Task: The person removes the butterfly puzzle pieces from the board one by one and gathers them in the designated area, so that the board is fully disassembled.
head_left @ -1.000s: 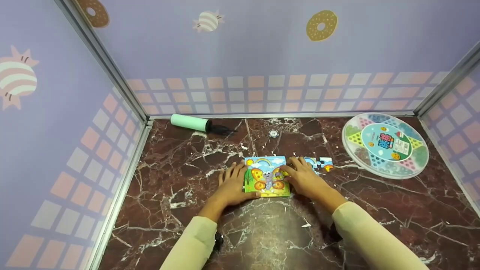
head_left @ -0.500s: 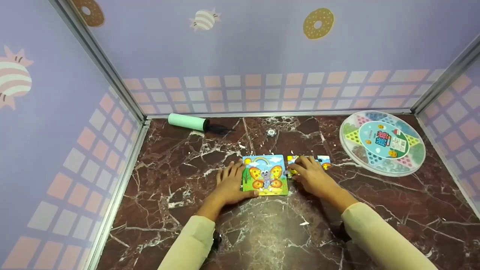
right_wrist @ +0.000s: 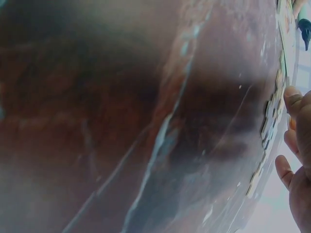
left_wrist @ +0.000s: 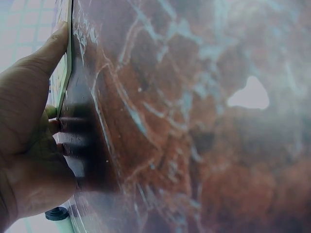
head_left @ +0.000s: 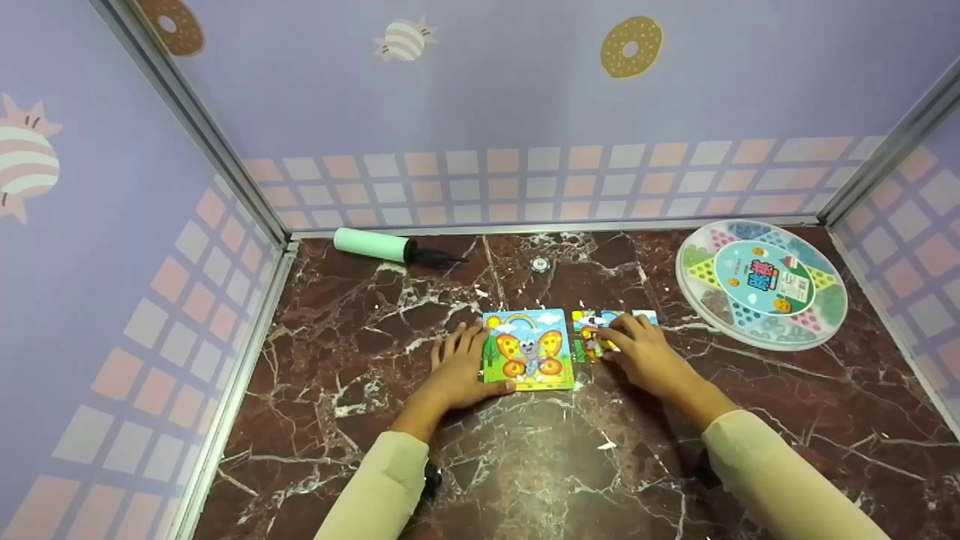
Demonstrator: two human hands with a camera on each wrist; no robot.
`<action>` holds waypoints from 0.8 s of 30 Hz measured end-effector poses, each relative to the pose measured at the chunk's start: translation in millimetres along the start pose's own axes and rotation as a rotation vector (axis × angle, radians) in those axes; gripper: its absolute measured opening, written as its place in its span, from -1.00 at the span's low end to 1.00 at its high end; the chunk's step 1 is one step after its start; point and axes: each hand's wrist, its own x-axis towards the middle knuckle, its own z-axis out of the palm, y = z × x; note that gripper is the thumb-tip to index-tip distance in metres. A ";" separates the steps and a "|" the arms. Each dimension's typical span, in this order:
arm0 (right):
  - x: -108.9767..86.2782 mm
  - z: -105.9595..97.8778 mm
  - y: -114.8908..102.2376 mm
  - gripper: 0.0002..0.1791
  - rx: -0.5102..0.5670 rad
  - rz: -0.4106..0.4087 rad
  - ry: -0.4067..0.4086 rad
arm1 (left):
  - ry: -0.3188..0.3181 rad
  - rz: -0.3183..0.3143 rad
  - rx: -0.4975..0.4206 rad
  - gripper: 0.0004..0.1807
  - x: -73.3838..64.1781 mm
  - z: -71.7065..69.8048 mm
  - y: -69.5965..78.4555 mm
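Observation:
A square board with a butterfly picture (head_left: pixel 529 349) lies flat on the marble tabletop. My left hand (head_left: pixel 456 375) rests along its left edge, fingers extended and thumb at the near edge; in the left wrist view the thumb (left_wrist: pixel 56 41) touches the board's side. Right of the board lie several jigsaw puzzle pieces (head_left: pixel 580 349), with blue, yellow and green print, partly joined. My right hand (head_left: pixel 649 358) pinches a puzzle piece (head_left: pixel 592 346) with grey and yellow print low over them, its fingers covering part of the group. A blue-and-white piece (head_left: pixel 645 316) shows beyond the knuckles.
A round Chinese checkers set (head_left: pixel 761 285) lies at the back right. A mint-green hand pump (head_left: pixel 375 245) with a black nozzle lies at the back left. A small poker chip (head_left: pixel 540 264) sits behind the board. Patterned walls enclose the table on three sides.
My right hand has moved from the board's right edge rightward to the puzzle pieces, taking the grey-printed piece along and uncovering the butterfly's right wing. The left hand stays on the board.

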 end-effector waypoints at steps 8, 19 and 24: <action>-10.1 -4.9 8.6 -0.58 -0.012 -0.010 0.037 | -0.018 0.010 0.008 0.30 -3.3 -6.0 4.8; -21.1 -9.7 18.6 -0.64 -0.008 -0.002 0.048 | 0.004 0.015 -0.023 0.28 2.3 1.7 -3.6; -25.8 -11.8 22.3 -0.63 -0.024 0.015 0.034 | 0.010 0.017 0.000 0.26 -2.4 -3.5 3.6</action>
